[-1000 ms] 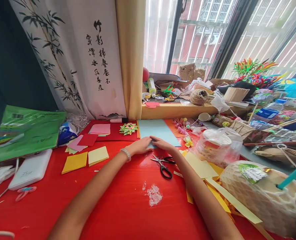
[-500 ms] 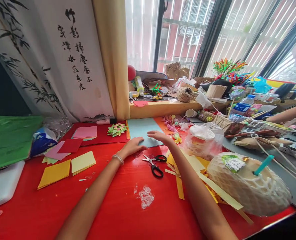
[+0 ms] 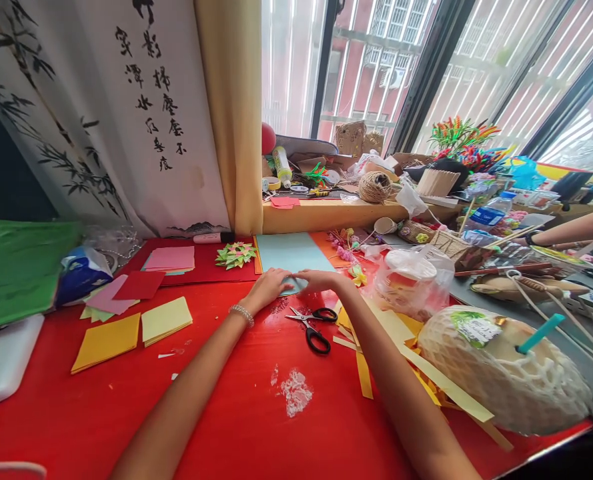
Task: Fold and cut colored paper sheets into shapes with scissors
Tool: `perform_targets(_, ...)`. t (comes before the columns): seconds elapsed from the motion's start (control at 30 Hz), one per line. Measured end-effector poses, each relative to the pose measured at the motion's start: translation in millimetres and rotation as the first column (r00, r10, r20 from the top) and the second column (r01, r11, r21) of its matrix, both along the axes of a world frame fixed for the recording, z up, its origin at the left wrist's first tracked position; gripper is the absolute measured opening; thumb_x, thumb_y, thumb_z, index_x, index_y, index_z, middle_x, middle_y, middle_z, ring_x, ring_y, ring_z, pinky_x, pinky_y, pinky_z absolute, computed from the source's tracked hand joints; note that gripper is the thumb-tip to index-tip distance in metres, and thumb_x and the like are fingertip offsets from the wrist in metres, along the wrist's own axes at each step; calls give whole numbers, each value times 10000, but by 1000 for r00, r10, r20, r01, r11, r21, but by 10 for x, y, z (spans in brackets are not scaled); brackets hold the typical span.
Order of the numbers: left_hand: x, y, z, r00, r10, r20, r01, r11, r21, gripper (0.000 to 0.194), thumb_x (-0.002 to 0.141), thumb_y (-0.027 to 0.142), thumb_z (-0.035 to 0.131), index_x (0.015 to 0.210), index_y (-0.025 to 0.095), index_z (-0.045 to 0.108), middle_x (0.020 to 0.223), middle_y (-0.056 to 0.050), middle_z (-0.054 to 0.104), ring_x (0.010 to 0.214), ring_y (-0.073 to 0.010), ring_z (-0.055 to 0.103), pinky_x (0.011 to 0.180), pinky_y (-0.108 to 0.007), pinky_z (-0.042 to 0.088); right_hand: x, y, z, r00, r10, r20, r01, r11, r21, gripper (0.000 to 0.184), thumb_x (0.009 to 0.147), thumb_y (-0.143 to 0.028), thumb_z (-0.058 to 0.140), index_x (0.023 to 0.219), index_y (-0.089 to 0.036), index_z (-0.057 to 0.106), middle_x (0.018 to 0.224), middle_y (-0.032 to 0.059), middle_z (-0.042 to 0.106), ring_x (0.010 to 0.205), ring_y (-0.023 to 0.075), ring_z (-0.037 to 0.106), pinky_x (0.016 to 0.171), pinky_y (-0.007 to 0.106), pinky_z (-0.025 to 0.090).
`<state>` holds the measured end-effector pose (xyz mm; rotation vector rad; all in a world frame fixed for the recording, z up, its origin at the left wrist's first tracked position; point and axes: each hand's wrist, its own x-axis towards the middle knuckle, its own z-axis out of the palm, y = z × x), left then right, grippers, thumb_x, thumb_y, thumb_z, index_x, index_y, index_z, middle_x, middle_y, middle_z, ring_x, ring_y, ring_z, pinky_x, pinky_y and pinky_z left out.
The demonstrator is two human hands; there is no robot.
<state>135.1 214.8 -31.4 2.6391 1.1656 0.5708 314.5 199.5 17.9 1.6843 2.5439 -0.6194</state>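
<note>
A light blue paper sheet [image 3: 291,252] lies flat on the red table [image 3: 226,413], below the window ledge. My left hand [image 3: 269,288] and my right hand [image 3: 316,280] meet at the sheet's near edge, fingers curled onto the paper and pinching that edge. A beaded bracelet [image 3: 241,314] is on my left wrist. Black-handled scissors [image 3: 312,325] lie open just in front of my hands, touching neither. A folded green and pink paper star [image 3: 235,255] sits left of the blue sheet.
Coloured paper squares [image 3: 126,320] lie to the left, yellow paper strips [image 3: 401,353] to the right. A net-wrapped melon [image 3: 506,373] and a plastic bag [image 3: 411,280] crowd the right side. Another person's arm [image 3: 571,230] reaches in at far right. The ledge holds twine [image 3: 375,187] and clutter.
My right hand has come back from the middle of the blue sheet to its near edge, meeting my left hand. The camera view shifted slightly.
</note>
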Motion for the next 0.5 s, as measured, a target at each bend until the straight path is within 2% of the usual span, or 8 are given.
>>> perform_targets(0.17,-33,10,95,997,-62,-37,60,997,-43,368,870,410,434,1134,184,558,1105,-90,603,1024,-222,519,895,-314,389,7,35,-37,999,12,37,-15,996,91,619,694,-325,663,1289,-263,502,1270,81,542,1127,285,529,930,332,415)
perform_targets(0.3,-139,18,246,980,-162,-115,146,980,-134,455,793,506,515,1125,200,573,1137,-65,598,1039,-209,529,889,-264,392,116,73,-28,1000,12,24,-14,994,112,502,749,-248,608,1247,-273,546,1202,41,605,1069,242,575,895,286,430)
perform_targets(0.4,-228,8,313,973,-170,-159,143,975,-169,560,744,534,558,1187,192,534,1215,-76,556,1096,-222,501,911,-262,373,173,86,-19,1000,5,1,-5,992,125,416,805,-213,526,1214,-266,579,1201,26,608,1073,221,574,903,264,415)
perform_targets(0.5,-287,9,337,971,-143,-189,109,977,-183,527,773,524,518,1187,199,534,1223,-75,555,1074,-216,521,894,-253,376,180,76,-5,1000,-11,-16,13,993,117,391,833,-207,465,1198,-263,595,1207,15,604,1076,213,570,912,263,409)
